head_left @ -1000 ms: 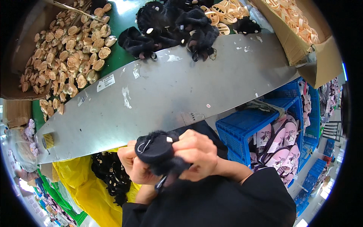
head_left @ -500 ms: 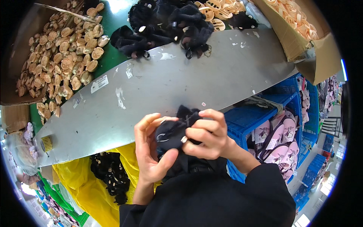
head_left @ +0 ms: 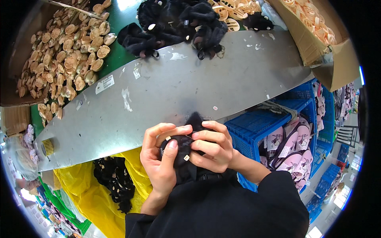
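Close to my chest, at the near edge of the grey metal tabletop point(head_left: 166, 87), both hands are closed around a small black plush piece point(head_left: 183, 147). My left hand point(head_left: 160, 158) grips its left side, with the thumb pressed on the front and the fingers curled over the top. My right hand point(head_left: 214, 146) pinches the right side with bent fingers. Two small cream-coloured bits show on the plush, one by the left thumb and one under the right fingertips. Part of the piece is hidden behind my fingers. A dark tuft sticks up between the hands.
Several black plush pieces point(head_left: 170, 23) lie heaped at the far edge. Many tan and gold shells point(head_left: 67, 61) are piled at left. A cardboard box point(head_left: 337, 65) holds peach plastic parts. Below are a yellow bag point(head_left: 83, 186) with black pieces and a blue crate point(head_left: 252, 129) with pink slippers point(head_left: 295, 148).
The plush piece has been turned in my hands. My left thumb has moved up onto its front, and a cream bit now shows by that thumb. My right fingers have shifted slightly left.
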### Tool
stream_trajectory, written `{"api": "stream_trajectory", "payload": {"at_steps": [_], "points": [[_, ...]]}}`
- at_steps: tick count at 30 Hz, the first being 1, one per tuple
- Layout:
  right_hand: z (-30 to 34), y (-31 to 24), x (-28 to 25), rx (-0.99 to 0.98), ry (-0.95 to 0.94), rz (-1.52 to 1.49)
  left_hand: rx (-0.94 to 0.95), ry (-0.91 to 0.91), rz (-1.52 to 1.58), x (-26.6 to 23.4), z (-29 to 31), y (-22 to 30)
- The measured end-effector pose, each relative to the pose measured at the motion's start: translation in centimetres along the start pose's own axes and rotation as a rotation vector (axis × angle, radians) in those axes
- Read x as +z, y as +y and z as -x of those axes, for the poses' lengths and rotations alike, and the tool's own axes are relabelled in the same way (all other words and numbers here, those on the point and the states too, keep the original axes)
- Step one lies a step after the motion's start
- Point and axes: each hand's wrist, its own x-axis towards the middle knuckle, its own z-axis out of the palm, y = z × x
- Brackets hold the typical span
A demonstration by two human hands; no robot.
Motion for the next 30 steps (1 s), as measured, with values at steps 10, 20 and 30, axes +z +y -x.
{"api": "stream_trajectory", "payload": {"at_steps": [10, 20, 30], "points": [[-0.3, -0.2, 0.3, 0.119, 0.02, 0.049, 0.129, -0.087, -0.073, 0.3, -0.1, -1.3], [-0.9, 1.3, -0.1, 0.084, -0.078, -0.151, 0.075, 0.07, -0.298, -1.6, -0.4, -0.8], [-6.6, 21.9, -4.4, 0.596, -0.076, 0.393, 0.128, 0.115, -0.222, -2.7, -1.1, -1.4]]}}
